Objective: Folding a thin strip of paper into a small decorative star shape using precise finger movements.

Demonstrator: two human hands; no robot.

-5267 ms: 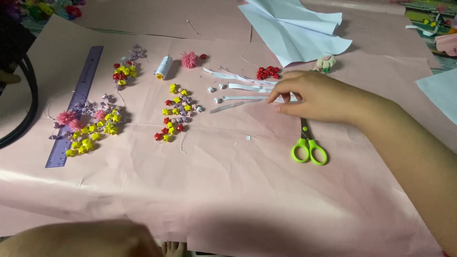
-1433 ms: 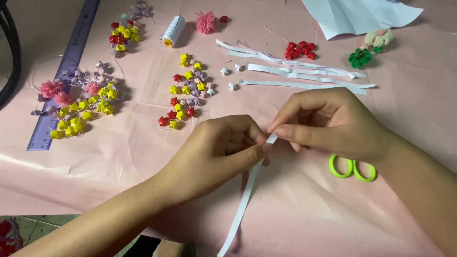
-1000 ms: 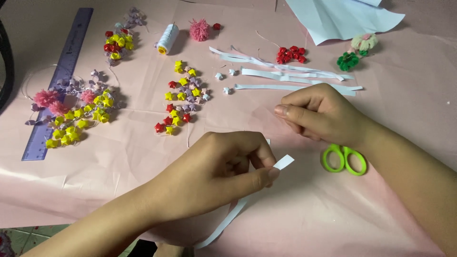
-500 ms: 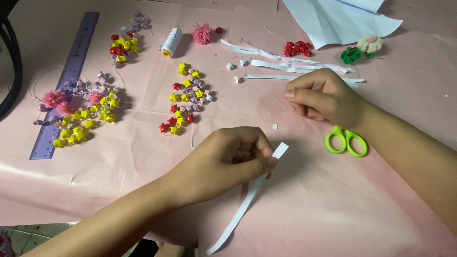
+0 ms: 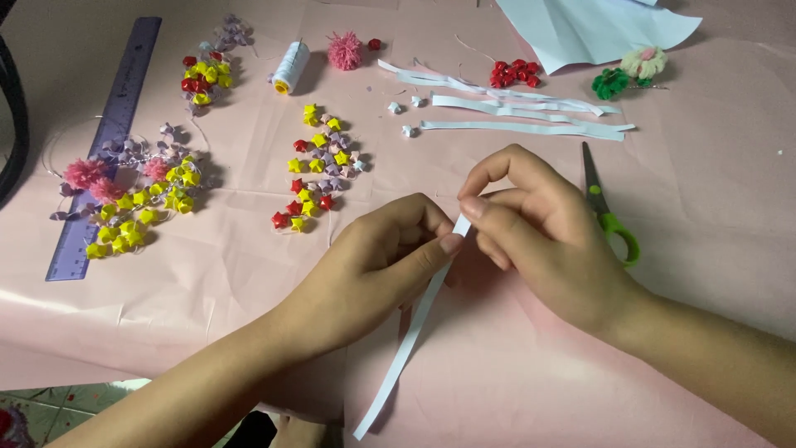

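My left hand (image 5: 377, 261) pinches the upper end of a long, narrow pale blue paper strip (image 5: 404, 348) between thumb and fingers. My right hand (image 5: 539, 232) meets it from the right, its thumb and forefinger pinching the same top end of the strip. The strip hangs down toward the near edge of the pink paper sheet (image 5: 207, 274). Green-handled scissors (image 5: 605, 211) lie just behind my right hand, partly hidden by it.
Several more pale blue strips (image 5: 522, 116) lie at the back. Clusters of small folded paper stars, yellow, red and purple (image 5: 319, 166), sit in the middle and left (image 5: 141, 199). A purple ruler (image 5: 104, 141), a thread spool (image 5: 290, 66), a pink pompom (image 5: 344, 51) and a blue paper sheet (image 5: 597, 25) are farther off.
My right hand has come back from beside the scissors to the strip's top end and pinches it together with my left hand. The scissors' blades now show.
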